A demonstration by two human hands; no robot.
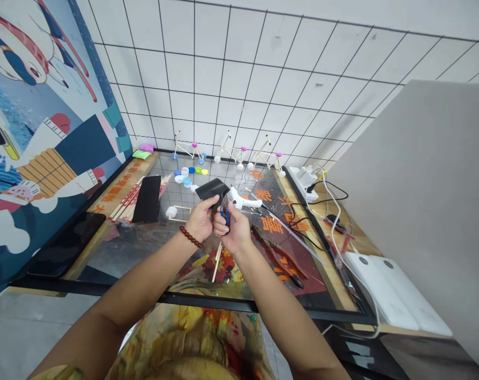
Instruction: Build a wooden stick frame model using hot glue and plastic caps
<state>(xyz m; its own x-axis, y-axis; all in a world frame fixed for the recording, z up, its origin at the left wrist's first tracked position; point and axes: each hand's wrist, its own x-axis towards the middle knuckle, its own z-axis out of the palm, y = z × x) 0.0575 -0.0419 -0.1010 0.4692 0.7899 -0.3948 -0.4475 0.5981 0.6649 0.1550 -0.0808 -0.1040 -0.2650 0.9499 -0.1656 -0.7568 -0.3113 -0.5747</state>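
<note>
My left hand (202,219), with a string of dark red beads at the wrist, pinches the near edge of a black sheet (211,189). Wrapped in the fingers of my right hand (236,227) are small blue-handled cutters (224,215); their jaws meet the sheet's right side, and whether they bite into it is too small to tell. Just beyond that hand lies a white glue gun (245,201). To the left, a stick frame with a white cap (171,212) rests on the glossy tabletop. Below my hands lie a few thin wooden sticks (216,261).
Three stick-built bikes (227,150) stand along the tiled wall, with coloured bottle caps (187,182) before them. Another black sheet (146,199) covers wooden sticks at left, near a dark phone (67,244). Red-handled pliers (281,258), cables and a power strip (305,184) occupy the right.
</note>
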